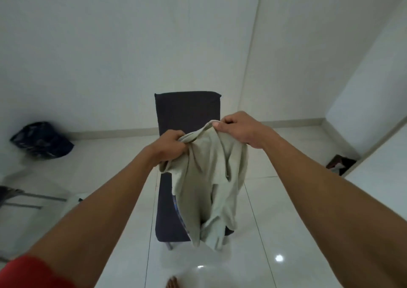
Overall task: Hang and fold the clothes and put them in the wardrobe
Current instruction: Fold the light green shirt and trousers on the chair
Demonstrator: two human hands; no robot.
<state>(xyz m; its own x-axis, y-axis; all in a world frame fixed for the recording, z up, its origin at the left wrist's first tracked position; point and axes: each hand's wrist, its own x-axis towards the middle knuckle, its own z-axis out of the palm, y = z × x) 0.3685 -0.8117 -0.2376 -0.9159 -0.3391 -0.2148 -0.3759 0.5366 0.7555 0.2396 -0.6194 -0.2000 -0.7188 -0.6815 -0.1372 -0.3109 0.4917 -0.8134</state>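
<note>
In the middle of the frame, two bare forearms reach forward and hold up a pale grey-green garment [211, 177] in front of a dark chair [187, 109]. The left hand [170, 143] has its fingers curled round a bunch of the cloth at the garment's top edge, where a ribbed hem or collar shows. The right hand [239, 129] sits slightly higher and to the right, pinching the same top edge between thumb and curled fingers. The garment hangs down from both hands in loose folds, its lower end dangling in front of the chair seat; whether it touches the seat cannot be told. No label, brand or print can be read on the cloth.

The chair is covered in dark fabric, its backrest standing upright behind the hands and one metal leg [169, 245] showing below the seat. A strip of blue patterned fabric [179, 208] peeks out on the seat behind the hanging garment.

At the left of the frame, a dark blue patterned bag [41, 140] lies on the white tiled floor [286, 210] against the wall. At the lower left edge, thin metal bars [33, 199] appear blurred. At the right, a small dark box [340, 164] sits near a white panel. A red sleeve [28, 272] fills the bottom left corner, and toes [172, 283] show at the bottom centre.
</note>
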